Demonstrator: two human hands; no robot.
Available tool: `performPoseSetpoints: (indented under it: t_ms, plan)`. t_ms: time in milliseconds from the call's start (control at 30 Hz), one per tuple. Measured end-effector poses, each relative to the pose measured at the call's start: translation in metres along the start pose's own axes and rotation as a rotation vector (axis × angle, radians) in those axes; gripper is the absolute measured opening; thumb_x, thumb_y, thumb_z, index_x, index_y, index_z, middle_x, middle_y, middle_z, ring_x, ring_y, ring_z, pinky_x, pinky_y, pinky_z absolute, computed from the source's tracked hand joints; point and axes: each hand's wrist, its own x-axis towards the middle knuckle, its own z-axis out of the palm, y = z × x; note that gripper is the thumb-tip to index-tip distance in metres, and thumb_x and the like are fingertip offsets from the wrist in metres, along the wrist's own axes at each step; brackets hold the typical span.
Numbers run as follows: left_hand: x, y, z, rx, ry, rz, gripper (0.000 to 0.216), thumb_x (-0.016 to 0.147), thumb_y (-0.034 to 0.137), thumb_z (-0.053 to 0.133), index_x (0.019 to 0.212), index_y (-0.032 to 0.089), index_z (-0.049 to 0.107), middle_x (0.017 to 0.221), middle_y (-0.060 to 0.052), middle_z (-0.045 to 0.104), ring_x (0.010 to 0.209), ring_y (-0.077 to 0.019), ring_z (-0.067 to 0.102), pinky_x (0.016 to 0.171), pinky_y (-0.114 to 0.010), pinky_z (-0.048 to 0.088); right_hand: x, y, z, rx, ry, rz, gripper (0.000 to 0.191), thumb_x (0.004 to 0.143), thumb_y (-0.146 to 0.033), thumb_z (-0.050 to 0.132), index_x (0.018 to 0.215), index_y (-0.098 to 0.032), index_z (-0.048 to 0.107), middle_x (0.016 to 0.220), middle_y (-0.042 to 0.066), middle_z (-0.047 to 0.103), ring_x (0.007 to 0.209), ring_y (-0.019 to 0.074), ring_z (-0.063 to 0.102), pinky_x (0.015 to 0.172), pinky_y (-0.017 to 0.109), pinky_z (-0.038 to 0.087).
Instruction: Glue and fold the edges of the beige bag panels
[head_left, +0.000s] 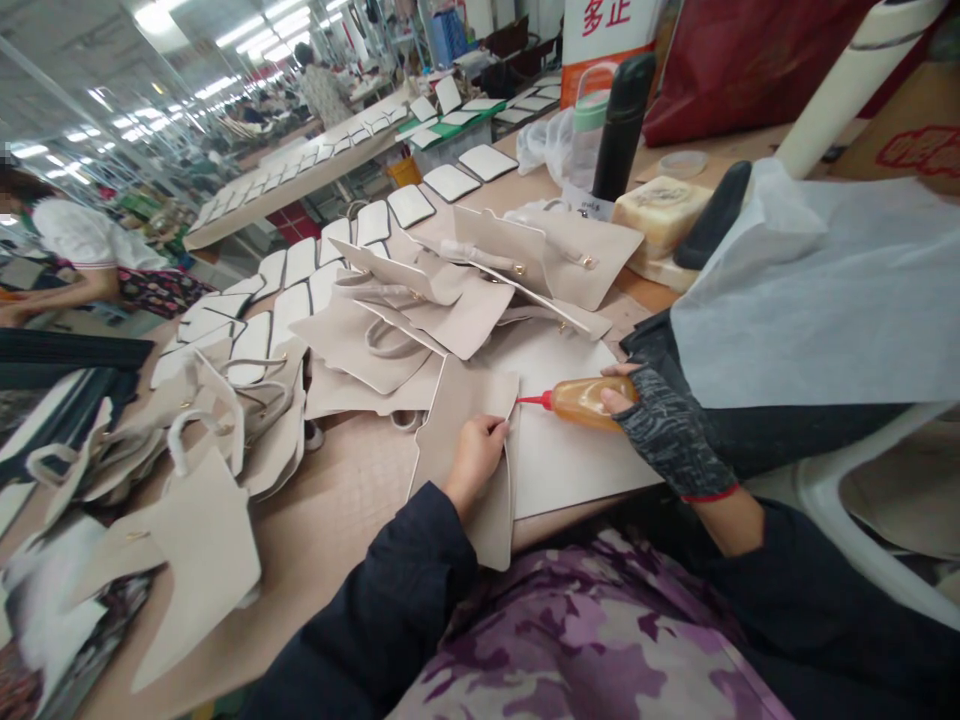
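Glue bottle nozzle meeting the panel's edge

Left hand is pinning the beige leather panel flat on the surface, steadying its edge; right hand is gripping the amber squeeze bottle, red tip aimed along that edge.

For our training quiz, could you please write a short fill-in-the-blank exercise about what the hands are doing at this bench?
1. The right hand, in a dark fingerless glove, holds an amber squeeze bottle with a ____ nozzle.
2. The left hand presses on a beige leather bag panel on the ____ table.
3. A tall ____ flask stands behind the pile of panels.

Missing words: red; wooden; black
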Motion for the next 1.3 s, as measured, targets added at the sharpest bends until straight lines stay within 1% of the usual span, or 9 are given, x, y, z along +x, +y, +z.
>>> performPoseSetpoints:
  t_ms: [100,267,367,600,700,800,967,1100,1300]
  plan:
    - [0.0,-0.002,0.001,-0.006,0.004,0.005,0.022,0.083,0.026,0.054,0.088,0.013,0.072,0.083,-0.007,0.069,0.07,-0.0157,0.062,0.066,-0.027,0.049,0.006,-0.004,0.0,-0.01,-0.02,-0.052,0.032,0.082,-0.043,0.051,0.104,-0.021,0.057,0.103,0.011,0.06,0.098,0.0285,0.057,0.095,0.047,0.043]
    - [0.0,0.0,0.002,-0.006,0.002,-0.001,0.021,0.083,0.025,0.056,0.087,0.013,0.072,0.079,-0.007,0.069,0.071,-0.017,0.063,0.068,-0.029,0.049,0.014,-0.003,-0.003,-0.002,-0.095,-0.104,0.036,0.083,-0.044,0.047,0.106,-0.018,0.058,0.103,0.015,0.06,0.098,0.0322,0.057,0.095,0.051,0.042]
    - [0.0,0.003,0.001,-0.002,0.003,-0.008,0.019,0.082,0.024,0.057,0.088,0.013,0.071,0.078,-0.007,0.07,0.071,-0.0173,0.063,0.069,-0.029,0.049,0.02,-0.002,-0.004,-0.021,-0.079,-0.123,0.036,0.084,-0.044,0.046,0.107,-0.019,0.059,0.102,0.014,0.061,0.1,0.0326,0.056,0.097,0.052,0.041]
    - [0.0,0.006,0.001,0.012,0.011,-0.02,0.019,0.082,0.024,0.057,0.088,0.013,0.072,0.076,-0.006,0.07,0.072,-0.0174,0.064,0.069,-0.028,0.05,0.023,0.003,-0.006,-0.051,-0.124,-0.139,0.034,0.084,-0.043,0.046,0.106,-0.021,0.059,0.102,0.013,0.062,0.102,0.0318,0.055,0.1,0.05,0.04]
    - [0.0,0.006,0.001,0.013,0.011,-0.018,0.019,0.082,0.024,0.057,0.089,0.013,0.072,0.076,-0.007,0.07,0.072,-0.0176,0.064,0.068,-0.028,0.05,0.022,0.004,-0.006,-0.042,-0.118,-0.134,0.035,0.086,-0.042,0.044,0.107,-0.019,0.059,0.105,0.013,0.062,0.102,0.0302,0.056,0.099,0.046,0.042]
    - [0.0,0.005,0.001,0.015,0.011,-0.012,0.02,0.083,0.024,0.057,0.089,0.013,0.072,0.076,-0.006,0.07,0.071,-0.0173,0.064,0.067,-0.028,0.05,0.02,0.006,-0.006,-0.04,-0.126,-0.126,0.035,0.084,-0.042,0.046,0.105,-0.017,0.059,0.102,0.013,0.063,0.098,0.03,0.059,0.094,0.044,0.046]
    - [0.0,0.002,0.002,0.013,0.017,0.001,0.021,0.083,0.026,0.057,0.089,0.013,0.072,0.08,-0.007,0.071,0.07,-0.0164,0.064,0.065,-0.027,0.05,0.013,0.01,-0.006,-0.02,-0.13,-0.136,0.035,0.084,-0.042,0.047,0.106,-0.016,0.058,0.102,0.015,0.063,0.096,0.03,0.059,0.091,0.044,0.048]
    - [0.0,0.0,0.003,0.006,0.02,0.013,0.021,0.083,0.028,0.057,0.089,0.014,0.072,0.08,-0.007,0.071,0.069,-0.0161,0.064,0.065,-0.027,0.05,0.004,0.012,-0.006,-0.007,-0.152,-0.098,0.032,0.082,-0.038,0.048,0.103,-0.017,0.059,0.099,0.013,0.064,0.093,0.0286,0.06,0.09,0.046,0.048]
    - [0.001,-0.003,0.004,0.003,0.033,0.025,0.02,0.083,0.026,0.057,0.089,0.014,0.072,0.077,-0.006,0.071,0.069,-0.0164,0.064,0.065,-0.027,0.05,-0.012,0.012,-0.007,0.005,-0.134,-0.071,0.03,0.081,-0.037,0.049,0.1,-0.016,0.059,0.098,0.012,0.063,0.093,0.0283,0.06,0.09,0.048,0.046]
